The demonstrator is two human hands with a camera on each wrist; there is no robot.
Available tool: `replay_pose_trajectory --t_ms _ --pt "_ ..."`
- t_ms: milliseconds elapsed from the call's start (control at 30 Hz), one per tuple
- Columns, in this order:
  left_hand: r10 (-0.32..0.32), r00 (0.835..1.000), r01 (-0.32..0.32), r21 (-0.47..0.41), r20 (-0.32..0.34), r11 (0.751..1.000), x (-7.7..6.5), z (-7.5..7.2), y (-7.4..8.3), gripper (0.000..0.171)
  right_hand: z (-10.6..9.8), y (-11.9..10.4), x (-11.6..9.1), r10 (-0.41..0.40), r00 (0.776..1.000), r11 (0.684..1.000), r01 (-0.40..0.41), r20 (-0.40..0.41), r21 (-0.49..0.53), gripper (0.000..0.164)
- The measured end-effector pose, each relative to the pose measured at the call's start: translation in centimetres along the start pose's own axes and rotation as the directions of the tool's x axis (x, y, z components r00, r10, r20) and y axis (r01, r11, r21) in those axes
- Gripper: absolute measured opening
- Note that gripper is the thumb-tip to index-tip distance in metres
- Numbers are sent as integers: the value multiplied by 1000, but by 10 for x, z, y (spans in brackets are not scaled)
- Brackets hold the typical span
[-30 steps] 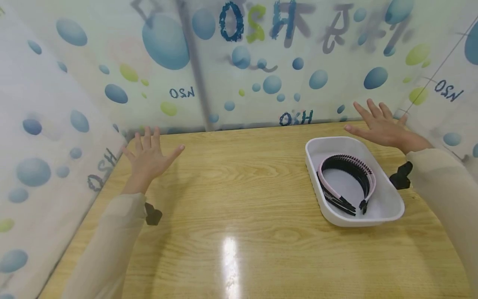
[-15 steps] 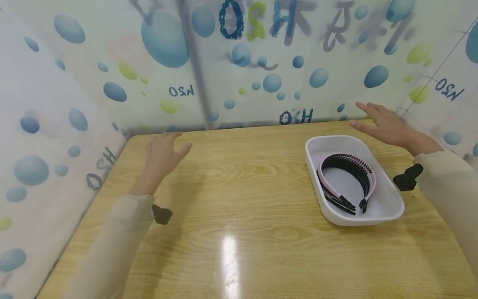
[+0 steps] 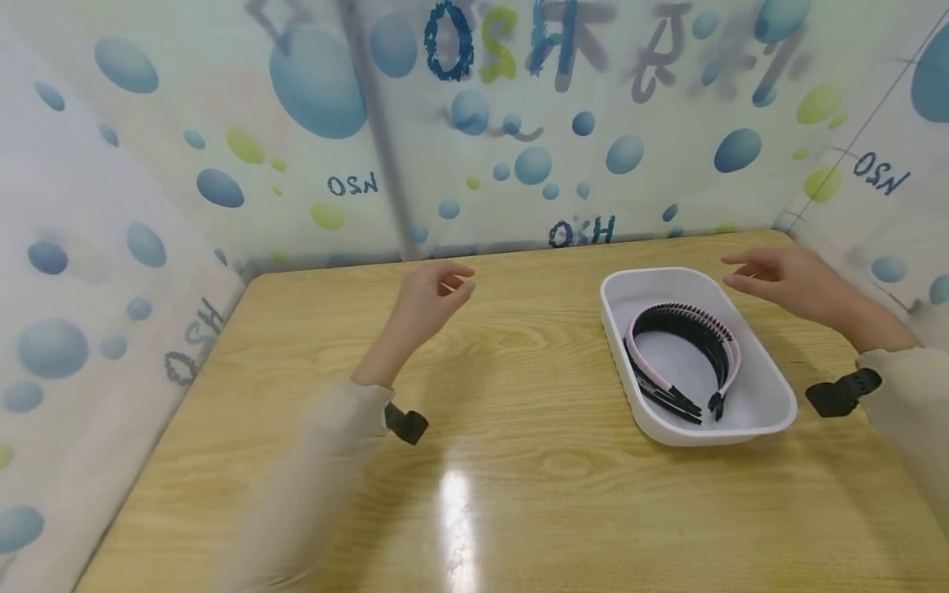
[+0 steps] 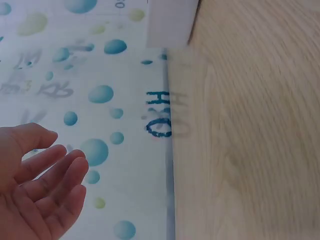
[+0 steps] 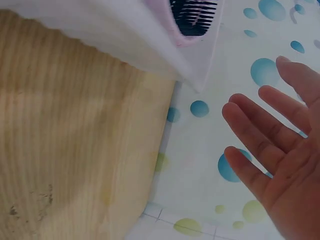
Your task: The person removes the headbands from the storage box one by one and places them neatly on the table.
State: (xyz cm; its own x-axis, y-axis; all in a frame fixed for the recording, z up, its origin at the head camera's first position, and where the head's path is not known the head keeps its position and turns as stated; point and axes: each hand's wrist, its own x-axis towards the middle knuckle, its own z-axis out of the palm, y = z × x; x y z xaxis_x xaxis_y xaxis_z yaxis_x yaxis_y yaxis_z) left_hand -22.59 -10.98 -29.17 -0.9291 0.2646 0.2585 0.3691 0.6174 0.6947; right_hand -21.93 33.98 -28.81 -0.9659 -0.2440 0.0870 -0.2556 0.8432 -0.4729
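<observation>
A white plastic basket (image 3: 771, 403) stands on the right half of the wooden table. Inside it lie several headbands (image 3: 685, 313), black and pink with toothed inner edges, nested together in a ring. My left hand (image 3: 430, 298) hovers over the table left of the basket, fingers loosely bent, holding nothing; its relaxed fingers also show in the left wrist view. Just beyond the basket's right rim is my right hand (image 3: 797, 284), apart from it and holding nothing. In the right wrist view its fingers are spread and slightly bent, with part of the pink headband (image 5: 167, 22) at the top.
The wooden table (image 3: 519, 387) meets a patterned wall covering (image 3: 504, 198) with blue and green dots at the back and on both sides. A black wrist device (image 3: 408, 424) sits on the left wrist, another black wrist device (image 3: 841, 394) on the right.
My left hand has moved right toward the basket, its spread fingers now loosely bent. My right hand has shifted a little right and down, fingers drawn closer. The basket and headbands stay in place.
</observation>
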Motion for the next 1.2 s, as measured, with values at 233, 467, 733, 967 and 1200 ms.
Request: replay_pose_trajectory --t_ms 233,467,733,967,1200 --pt "9 996 -1 -104 85 995 12 39 13 25 6 15 -13 40 999 999 -40 37 11 47" --pt "-8 985 41 -184 175 982 25 72 31 25 12 21 -24 52 997 999 -53 56 11 46" --pt "6 963 60 -236 270 970 39 105 56 28 21 20 -28 34 999 999 -35 40 25 40" --pt "20 941 80 -278 338 957 53 130 75 27 26 23 -31 52 997 998 -54 52 37 39" --pt "-14 921 109 -224 389 968 67 145 91 26 27 26 -33 72 997 996 -74 41 54 40"
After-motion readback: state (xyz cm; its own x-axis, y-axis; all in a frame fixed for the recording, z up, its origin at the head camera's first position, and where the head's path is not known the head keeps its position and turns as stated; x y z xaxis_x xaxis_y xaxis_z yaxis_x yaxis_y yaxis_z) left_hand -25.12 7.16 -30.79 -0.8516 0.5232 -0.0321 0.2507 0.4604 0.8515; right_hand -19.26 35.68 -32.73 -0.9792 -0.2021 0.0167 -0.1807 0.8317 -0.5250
